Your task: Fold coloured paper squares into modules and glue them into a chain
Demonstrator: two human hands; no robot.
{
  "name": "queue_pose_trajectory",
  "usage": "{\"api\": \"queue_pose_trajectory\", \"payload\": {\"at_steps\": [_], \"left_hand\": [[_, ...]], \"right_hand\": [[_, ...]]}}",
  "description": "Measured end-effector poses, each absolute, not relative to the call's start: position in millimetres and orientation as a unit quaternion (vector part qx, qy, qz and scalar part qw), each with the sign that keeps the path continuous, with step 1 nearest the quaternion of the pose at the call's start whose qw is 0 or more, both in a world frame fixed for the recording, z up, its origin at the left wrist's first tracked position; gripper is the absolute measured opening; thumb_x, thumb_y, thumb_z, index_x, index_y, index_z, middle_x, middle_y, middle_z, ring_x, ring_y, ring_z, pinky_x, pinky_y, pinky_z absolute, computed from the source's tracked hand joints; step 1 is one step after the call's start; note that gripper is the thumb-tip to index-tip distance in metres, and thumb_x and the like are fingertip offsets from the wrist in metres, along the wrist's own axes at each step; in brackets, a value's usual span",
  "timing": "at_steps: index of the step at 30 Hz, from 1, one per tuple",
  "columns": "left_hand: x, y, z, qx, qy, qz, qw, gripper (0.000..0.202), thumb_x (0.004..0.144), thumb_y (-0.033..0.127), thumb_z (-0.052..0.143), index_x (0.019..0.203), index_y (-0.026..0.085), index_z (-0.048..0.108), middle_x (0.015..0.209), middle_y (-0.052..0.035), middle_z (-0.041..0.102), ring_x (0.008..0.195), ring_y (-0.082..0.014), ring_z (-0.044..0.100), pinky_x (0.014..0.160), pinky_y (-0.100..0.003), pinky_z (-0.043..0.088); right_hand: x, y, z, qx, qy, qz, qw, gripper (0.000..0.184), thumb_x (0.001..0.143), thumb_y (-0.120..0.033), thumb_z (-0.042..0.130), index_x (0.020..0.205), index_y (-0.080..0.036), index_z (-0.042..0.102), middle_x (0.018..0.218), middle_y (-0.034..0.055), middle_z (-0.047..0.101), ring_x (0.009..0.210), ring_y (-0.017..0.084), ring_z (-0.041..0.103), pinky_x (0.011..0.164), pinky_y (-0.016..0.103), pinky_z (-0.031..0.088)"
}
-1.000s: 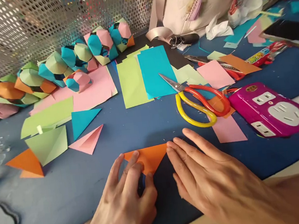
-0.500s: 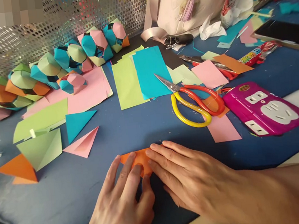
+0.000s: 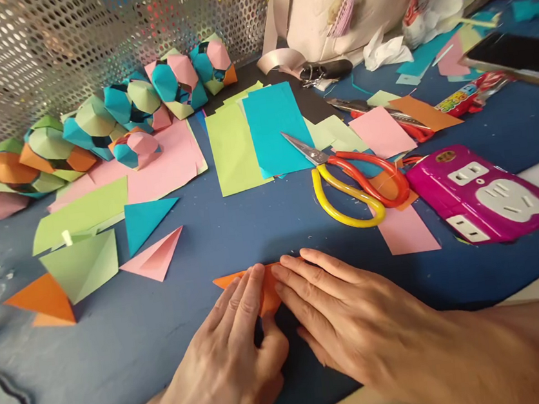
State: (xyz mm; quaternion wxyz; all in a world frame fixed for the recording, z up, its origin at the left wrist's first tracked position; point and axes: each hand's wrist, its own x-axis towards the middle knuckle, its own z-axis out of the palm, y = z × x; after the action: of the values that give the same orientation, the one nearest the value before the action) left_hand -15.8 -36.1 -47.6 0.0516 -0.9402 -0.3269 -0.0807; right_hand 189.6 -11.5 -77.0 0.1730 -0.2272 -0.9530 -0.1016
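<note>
A folded orange paper triangle point(image 3: 267, 293) lies on the blue table mat near the front edge. My left hand point(image 3: 230, 368) lies flat on its left part, fingers stretched out and pressing down. My right hand point(image 3: 345, 316) lies flat on its right part, fingers extended and close together, fingertips meeting the left hand's. Most of the orange paper is hidden under the two hands. Neither hand grips anything.
Folded triangles in green point(image 3: 84, 265), teal point(image 3: 145, 219), pink point(image 3: 156, 257) and orange point(image 3: 44, 299) lie at left. A chain of folded paper units point(image 3: 104, 117) runs along the perforated metal wall. Scissors point(image 3: 350, 183), a magenta power strip point(image 3: 487, 193), loose paper sheets and a bag point(image 3: 349, 5) lie behind.
My right hand has slid left over the orange triangle, covering most of it. My left hand has moved up slightly until the fingertips of both hands meet.
</note>
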Motion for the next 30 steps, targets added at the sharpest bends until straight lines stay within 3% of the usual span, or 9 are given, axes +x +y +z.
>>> {"api": "queue_pose_trajectory", "payload": {"at_steps": [10,15,19,21,23,30], "left_hand": [[-13,-44,-43,-0.905,-0.401,-0.059,0.131,0.020,0.076,0.015,0.050,0.094,0.009,0.055,0.116,-0.0388,0.056,0.099,-0.0433,0.065,0.073,-0.052,0.059],[-13,-45,-44,-0.897,-0.411,-0.050,0.156,0.018,0.075,0.018,0.049,0.091,0.011,0.055,0.114,-0.0359,0.059,0.095,-0.0412,0.067,0.069,-0.050,0.059],[-23,-40,-42,-0.892,-0.416,-0.074,0.158,0.027,0.077,0.032,0.055,0.092,0.010,0.055,0.109,-0.0323,0.063,0.088,-0.0400,0.069,0.064,-0.048,0.059],[-31,-36,-38,-0.892,-0.418,-0.097,0.141,0.034,0.079,0.039,0.056,0.097,0.010,0.054,0.109,-0.0290,0.065,0.086,-0.0377,0.069,0.065,-0.047,0.058],[-38,-32,-35,-0.886,-0.433,-0.118,0.116,0.033,0.082,0.035,0.055,0.103,0.011,0.052,0.112,-0.0255,0.064,0.088,-0.0338,0.068,0.069,-0.045,0.057],[-43,-22,-39,-0.878,-0.459,-0.133,0.031,0.040,0.083,0.023,0.058,0.120,0.012,0.047,0.127,-0.0198,0.058,0.107,-0.0280,0.061,0.084,-0.041,0.053]], "right_hand": [[188,-10,-71,-0.258,-0.932,-0.127,0.223,0.035,0.088,-0.023,0.052,0.109,0.002,0.066,0.111,0.0189,0.069,0.104,0.029,0.065,0.096,0.041,0.049],[187,-8,-65,-0.300,-0.913,-0.125,0.245,0.033,0.090,-0.021,0.049,0.098,0.002,0.070,0.099,0.0199,0.072,0.092,0.028,0.068,0.094,0.044,0.050],[191,-3,-59,-0.326,-0.903,-0.120,0.252,0.030,0.091,-0.020,0.048,0.090,-0.002,0.072,0.084,0.0166,0.073,0.078,0.025,0.068,0.092,0.048,0.049],[192,1,-56,-0.336,-0.903,-0.111,0.246,0.026,0.090,-0.017,0.049,0.085,-0.006,0.072,0.077,0.0125,0.071,0.069,0.022,0.065,0.092,0.049,0.049],[194,4,-54,-0.339,-0.904,-0.104,0.238,0.021,0.088,-0.013,0.051,0.084,-0.009,0.071,0.075,0.0095,0.070,0.065,0.020,0.063,0.092,0.050,0.048],[195,9,-55,-0.309,-0.910,-0.089,0.260,0.022,0.087,-0.005,0.047,0.092,-0.009,0.067,0.081,0.0080,0.069,0.073,0.018,0.062,0.091,0.043,0.047]]}}
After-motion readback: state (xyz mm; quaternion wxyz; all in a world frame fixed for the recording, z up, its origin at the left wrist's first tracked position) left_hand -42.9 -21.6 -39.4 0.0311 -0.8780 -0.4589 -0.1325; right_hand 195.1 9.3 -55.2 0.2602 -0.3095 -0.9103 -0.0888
